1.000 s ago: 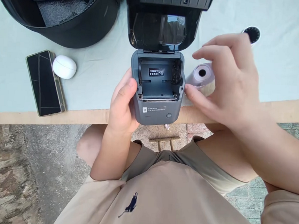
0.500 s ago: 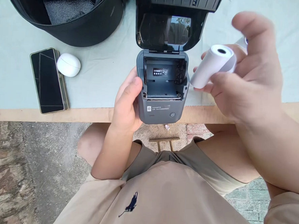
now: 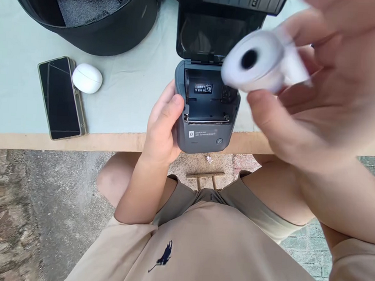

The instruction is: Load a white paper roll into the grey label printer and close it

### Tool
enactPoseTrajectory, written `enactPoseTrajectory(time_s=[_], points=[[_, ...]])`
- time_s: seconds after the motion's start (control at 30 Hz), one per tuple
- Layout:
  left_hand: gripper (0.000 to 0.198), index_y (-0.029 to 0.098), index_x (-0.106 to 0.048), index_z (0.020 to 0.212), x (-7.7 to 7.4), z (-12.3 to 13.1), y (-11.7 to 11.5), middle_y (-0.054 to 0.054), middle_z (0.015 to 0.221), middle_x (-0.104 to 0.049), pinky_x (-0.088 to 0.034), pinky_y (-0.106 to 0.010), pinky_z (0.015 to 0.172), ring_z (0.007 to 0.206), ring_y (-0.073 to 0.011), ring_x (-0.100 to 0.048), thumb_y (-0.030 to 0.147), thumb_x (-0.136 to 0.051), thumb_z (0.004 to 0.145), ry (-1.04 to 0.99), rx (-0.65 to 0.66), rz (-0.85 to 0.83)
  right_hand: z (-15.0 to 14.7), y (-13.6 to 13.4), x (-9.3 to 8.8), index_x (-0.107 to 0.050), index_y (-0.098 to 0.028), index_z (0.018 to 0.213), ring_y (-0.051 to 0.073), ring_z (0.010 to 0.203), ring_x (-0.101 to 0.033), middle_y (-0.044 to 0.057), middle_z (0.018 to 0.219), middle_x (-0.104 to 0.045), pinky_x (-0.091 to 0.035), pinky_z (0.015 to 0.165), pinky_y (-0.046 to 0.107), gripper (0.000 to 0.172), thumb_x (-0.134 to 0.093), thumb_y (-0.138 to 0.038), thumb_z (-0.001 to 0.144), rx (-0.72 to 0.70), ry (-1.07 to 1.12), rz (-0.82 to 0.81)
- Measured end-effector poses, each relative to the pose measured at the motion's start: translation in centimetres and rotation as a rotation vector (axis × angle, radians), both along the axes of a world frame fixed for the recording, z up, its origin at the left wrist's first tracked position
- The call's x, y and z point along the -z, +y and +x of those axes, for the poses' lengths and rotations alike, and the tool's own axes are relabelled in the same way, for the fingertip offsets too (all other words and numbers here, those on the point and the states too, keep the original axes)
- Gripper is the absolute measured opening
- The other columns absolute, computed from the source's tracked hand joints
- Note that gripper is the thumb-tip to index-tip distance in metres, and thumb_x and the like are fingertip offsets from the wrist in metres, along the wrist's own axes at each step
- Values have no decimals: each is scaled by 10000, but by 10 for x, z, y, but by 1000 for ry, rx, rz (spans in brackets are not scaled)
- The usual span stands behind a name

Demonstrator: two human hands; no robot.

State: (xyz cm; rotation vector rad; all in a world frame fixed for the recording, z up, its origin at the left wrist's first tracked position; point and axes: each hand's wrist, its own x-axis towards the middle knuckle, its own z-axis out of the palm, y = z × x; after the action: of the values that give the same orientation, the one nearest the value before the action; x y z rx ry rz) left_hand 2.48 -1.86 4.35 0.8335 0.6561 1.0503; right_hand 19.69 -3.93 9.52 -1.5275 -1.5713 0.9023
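A dark grey label printer [image 3: 203,137] stands at the table's front edge, its black lid [image 3: 213,36] flipped back and its paper bay exposed. My left hand [image 3: 164,126] grips the printer's left side, thumb on the near corner. Above and to the right of the bay, my right hand [image 3: 317,93] holds a white paper roll [image 3: 268,63] between thumb and fingers. The roll's dark core hole faces up toward me, and a loose end of paper sticks out on its right. Motion blurs the roll and hand, and the roll covers the bay's upper right corner.
A phone [image 3: 61,101] lies at the left of the pale-covered table, with a white earbud case [image 3: 87,78] against its right edge. Behind them sits an unzipped black case [image 3: 117,34]. The table's wooden edge [image 3: 120,145] runs close to my knees.
My right hand has lifted the paper roll toward the camera and turned it so its core end faces me. The printer, in my left hand, has shifted slightly right.
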Motion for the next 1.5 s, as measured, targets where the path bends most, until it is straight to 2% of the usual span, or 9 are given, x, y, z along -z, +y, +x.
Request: enactPoseTrajectory(time_s=[0.1,0.17,0.37,0.67,0.8,0.9,1.07,1.37,1.5], points=[[272,260,-566,1081,-1,1,-1,-28,1049,-649,-457,-375,1000,1294,-252,-459,401,-465,871,-9,-27,40,-8,3,-3,-438,-328,1184,125,1150,-522,-72,1267,-512,-480,975,300,399,-533,-216,813,-164,-275,335],[260,243,-573,1063,0,1,-2,-33,1037,-645,-455,-360,1005,1273,-247,-480,386,-462,876,-10,-27,54,-13,6,-3,-470,-286,1131,119,1055,-561,-44,1135,-597,-487,906,293,392,-503,-107,784,-202,-503,468],[302,240,-578,1101,3,-1,-4,-14,960,-643,-463,-341,1004,1177,-220,-563,403,-524,852,-10,-31,22,-16,11,5,-510,-248,952,157,966,-619,-16,1043,-632,-516,802,320,197,-507,-133,791,-186,-654,463],[306,211,-559,1132,-2,-1,-4,-28,1053,-634,-489,-327,976,1230,-218,-530,370,-474,885,-61,-25,-10,-9,11,14,-561,-222,857,165,805,-586,7,823,-613,-428,699,330,46,-547,-211,815,-247,-624,738],[356,235,-568,1095,3,-1,-3,-37,1040,-651,-511,-341,940,1255,-258,-508,465,-538,825,-16,-74,-8,-10,5,17,-548,-221,860,172,836,-605,-5,839,-626,-425,695,344,86,-599,-259,802,-390,-575,747],[340,242,-546,1074,5,-3,-4,-39,1027,-654,-556,-321,825,1208,-271,-547,320,-656,761,5,-35,8,-8,5,17,-558,-214,836,173,888,-607,8,834,-613,-479,759,351,115,-611,-311,801,-425,-463,718],[432,226,-511,1115,3,-4,-3,-35,1008,-646,-556,-346,864,1188,-281,-568,275,-689,724,44,-31,26,-3,8,15,-561,-212,924,203,963,-570,73,965,-574,-487,837,409,187,-614,-335,793,-248,-389,544],[482,248,-490,1150,3,-3,-3,-46,1089,-621,-500,-427,978,1243,-300,-518,291,-686,712,48,-61,25,-2,6,18,-525,-241,1026,229,1111,-492,77,1099,-499,-454,966,451,319,-640,-385,765,-296,-379,437],[566,221,-462,1187,1,-3,-4,-78,1111,-614,-505,-422,954,1232,-321,-521,318,-693,679,91,-43,73,-2,10,12,-468,-311,1146,199,1186,-457,17,1188,-471,-495,915,364,409,-618,-396,775,-95,-200,428]])
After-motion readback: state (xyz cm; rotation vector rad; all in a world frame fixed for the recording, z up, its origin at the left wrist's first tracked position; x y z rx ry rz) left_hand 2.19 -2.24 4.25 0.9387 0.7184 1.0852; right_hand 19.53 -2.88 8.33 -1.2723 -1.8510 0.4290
